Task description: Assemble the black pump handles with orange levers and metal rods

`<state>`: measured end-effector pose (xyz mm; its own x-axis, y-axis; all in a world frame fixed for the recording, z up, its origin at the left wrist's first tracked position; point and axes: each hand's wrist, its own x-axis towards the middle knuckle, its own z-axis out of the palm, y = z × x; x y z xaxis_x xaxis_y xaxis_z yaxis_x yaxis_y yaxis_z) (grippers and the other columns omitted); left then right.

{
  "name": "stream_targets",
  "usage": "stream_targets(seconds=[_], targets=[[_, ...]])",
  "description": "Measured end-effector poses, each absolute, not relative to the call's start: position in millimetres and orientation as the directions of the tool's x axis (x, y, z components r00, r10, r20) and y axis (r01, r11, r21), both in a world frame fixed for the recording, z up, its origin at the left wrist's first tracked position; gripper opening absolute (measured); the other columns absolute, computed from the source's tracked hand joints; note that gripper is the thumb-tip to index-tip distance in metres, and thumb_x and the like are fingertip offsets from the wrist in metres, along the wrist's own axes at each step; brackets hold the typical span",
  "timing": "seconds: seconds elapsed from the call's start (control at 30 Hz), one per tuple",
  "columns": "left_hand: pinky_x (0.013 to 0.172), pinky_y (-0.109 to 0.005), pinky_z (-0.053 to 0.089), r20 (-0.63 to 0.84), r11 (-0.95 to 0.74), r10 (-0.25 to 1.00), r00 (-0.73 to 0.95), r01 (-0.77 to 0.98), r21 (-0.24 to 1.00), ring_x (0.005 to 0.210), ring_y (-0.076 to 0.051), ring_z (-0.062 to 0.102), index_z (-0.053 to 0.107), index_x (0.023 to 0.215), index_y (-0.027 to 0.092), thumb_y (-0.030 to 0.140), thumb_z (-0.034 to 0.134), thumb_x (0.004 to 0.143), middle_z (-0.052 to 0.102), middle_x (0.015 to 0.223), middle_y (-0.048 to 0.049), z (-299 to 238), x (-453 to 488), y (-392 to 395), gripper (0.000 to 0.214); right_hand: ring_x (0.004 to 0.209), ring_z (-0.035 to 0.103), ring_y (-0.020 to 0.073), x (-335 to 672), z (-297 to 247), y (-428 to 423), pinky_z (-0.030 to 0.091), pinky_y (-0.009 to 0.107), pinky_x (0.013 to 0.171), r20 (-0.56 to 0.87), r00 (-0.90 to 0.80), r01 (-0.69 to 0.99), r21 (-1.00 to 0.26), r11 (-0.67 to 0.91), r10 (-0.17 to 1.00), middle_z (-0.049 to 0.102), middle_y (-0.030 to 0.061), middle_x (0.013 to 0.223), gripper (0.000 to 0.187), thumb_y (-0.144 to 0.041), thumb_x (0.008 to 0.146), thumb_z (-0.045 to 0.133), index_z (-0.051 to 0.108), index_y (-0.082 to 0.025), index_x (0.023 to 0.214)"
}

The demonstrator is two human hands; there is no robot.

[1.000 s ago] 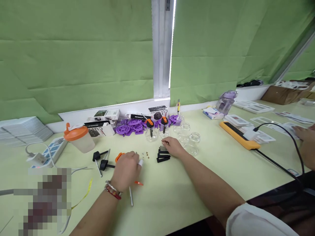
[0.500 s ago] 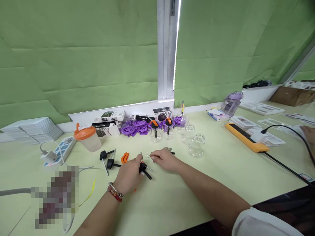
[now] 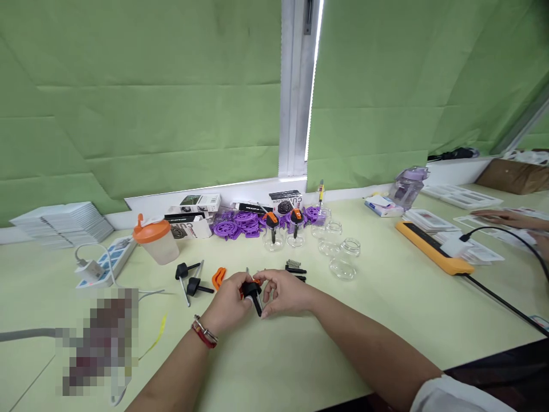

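Observation:
My left hand (image 3: 227, 302) and my right hand (image 3: 283, 292) meet over the pale green table (image 3: 386, 320), both closed on a small black dropper cap (image 3: 254, 293) with an orange part and a thin stem. An orange piece (image 3: 218, 277) lies just left of my left hand. Two black dropper caps with metal stems (image 3: 191, 278) lie further left. Small black parts and a spring (image 3: 294, 269) lie behind my right hand. Clear glass jars (image 3: 343, 256) stand behind them, two of them with orange and black caps (image 3: 273, 232).
An orange-lidded plastic cup (image 3: 155, 242), a power strip (image 3: 109, 257), purple plastic wheels (image 3: 240, 222) and small boxes (image 3: 193, 212) line the back. An orange bar (image 3: 433, 248) with a black cable (image 3: 501, 292) lies right. Another person's hand (image 3: 506, 217) rests at far right.
My left hand picked the black cap off the table. My right hand came back from the black parts and joined it, so both now hold the cap.

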<state>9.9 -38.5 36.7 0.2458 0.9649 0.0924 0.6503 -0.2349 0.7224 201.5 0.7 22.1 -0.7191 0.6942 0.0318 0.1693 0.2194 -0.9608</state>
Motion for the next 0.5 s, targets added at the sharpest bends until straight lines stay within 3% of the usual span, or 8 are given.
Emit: stream_targets(seconds=[0.13,0.27,0.5], targets=[[0.064,-0.026,0.042,0.051,-0.21,0.957,0.285,0.564,0.799,0.068,-0.014,0.052,0.057,0.084,0.018,0.01,0.047,0.06,0.057,0.075,0.002,33,7,-36,0.027,0.081,0.06,0.0148,199,19,-2,0.049,0.024,0.067,0.055,-0.712,0.166,-0.955,0.244,0.7,0.059,0.0035,0.099,0.071,-0.024,0.052,0.084,0.059,-0.021,0.118],[0.074,-0.029,0.044,0.015,-0.189,0.938,0.347,0.471,0.862,0.081,-0.016,0.057,0.061,0.091,0.017,0.011,0.048,0.062,0.063,0.084,-0.0006,33,7,-36,0.032,0.087,0.058,0.0159,201,21,-6,0.05,0.024,0.068,0.144,-0.695,0.124,-0.941,0.314,0.705,0.057,0.0049,0.105,0.057,-0.022,0.06,0.077,0.061,-0.022,0.115],[0.077,-0.03,0.044,0.025,-0.199,0.941,0.338,0.492,0.848,0.084,-0.018,0.058,0.065,0.093,0.015,0.01,0.047,0.061,0.065,0.087,-0.0028,35,10,-36,0.037,0.086,0.058,0.0146,205,32,-13,0.049,0.02,0.064,0.126,-0.713,0.135,-0.941,0.31,0.69,0.059,0.0046,0.102,0.048,-0.02,0.064,0.072,0.063,-0.019,0.111]])
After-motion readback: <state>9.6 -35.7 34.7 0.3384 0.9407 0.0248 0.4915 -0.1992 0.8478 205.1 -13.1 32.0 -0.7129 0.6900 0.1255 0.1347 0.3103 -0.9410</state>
